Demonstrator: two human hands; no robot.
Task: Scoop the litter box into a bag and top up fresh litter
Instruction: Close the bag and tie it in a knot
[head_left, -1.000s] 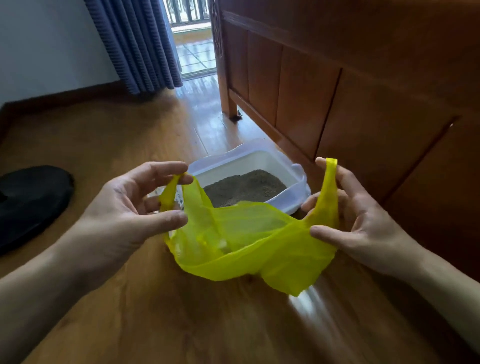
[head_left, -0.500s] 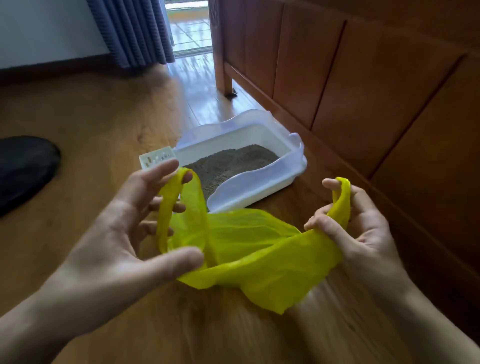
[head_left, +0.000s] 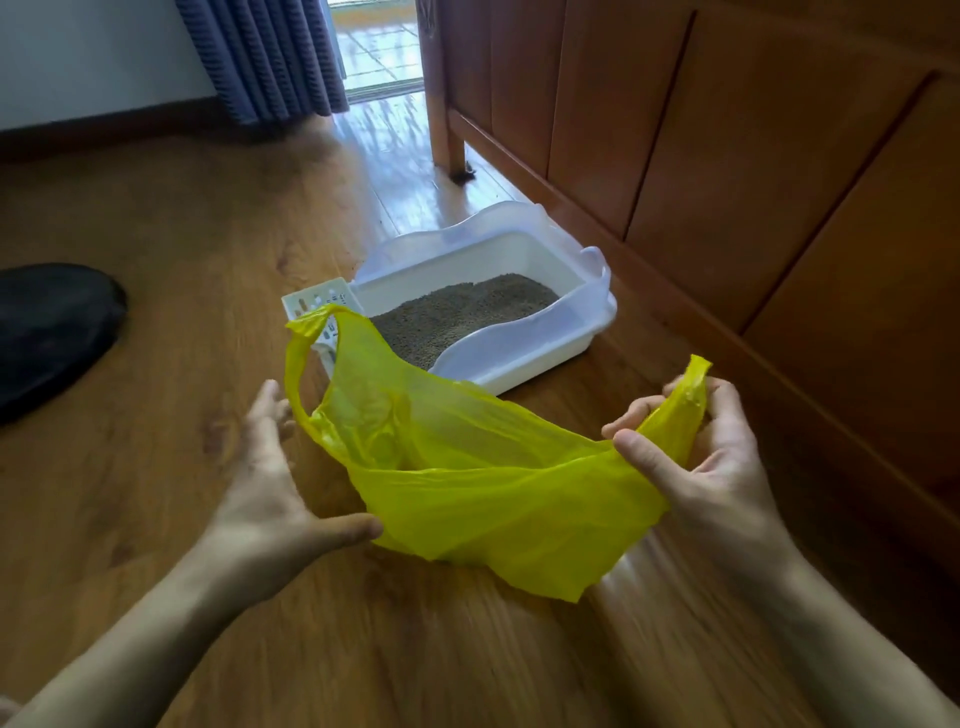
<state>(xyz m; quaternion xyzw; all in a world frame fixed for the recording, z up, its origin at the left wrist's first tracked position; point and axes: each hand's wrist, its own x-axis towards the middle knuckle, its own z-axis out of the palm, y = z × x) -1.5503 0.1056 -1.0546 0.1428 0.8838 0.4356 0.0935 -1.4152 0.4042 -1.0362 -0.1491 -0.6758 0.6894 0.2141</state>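
The right hand (head_left: 711, 462) is pinching one handle loop of the yellow plastic bag (head_left: 483, 483) between thumb and curled fingers, the loop's tip sticking up above the knuckles. The left hand (head_left: 270, 483) is lying spread, fingers straight and thumb stretched out toward the bag's lower edge; the thumb tip is sitting right at the plastic, though whether it is actually touching I cannot tell. The bag's other handle loop is standing up free above the left fingers, held by neither hand. The bag is hanging open between the two hands over the wooden floor (head_left: 156, 322), its bottom corner drooping toward the near edge of the floor.

Just beyond the bag, the white litter box (head_left: 524, 358) is sitting on the floor beside the wooden bed frame (head_left: 727, 156), with grey-brown litter (head_left: 457, 312) covering its bottom. A white slotted scoop (head_left: 317, 301) is leaning at the box's left end, partly hidden behind the raised bag handle. A black object (head_left: 52, 332) is lying at the floor's left edge, and a blue curtain (head_left: 270, 57) is hanging at the far edge
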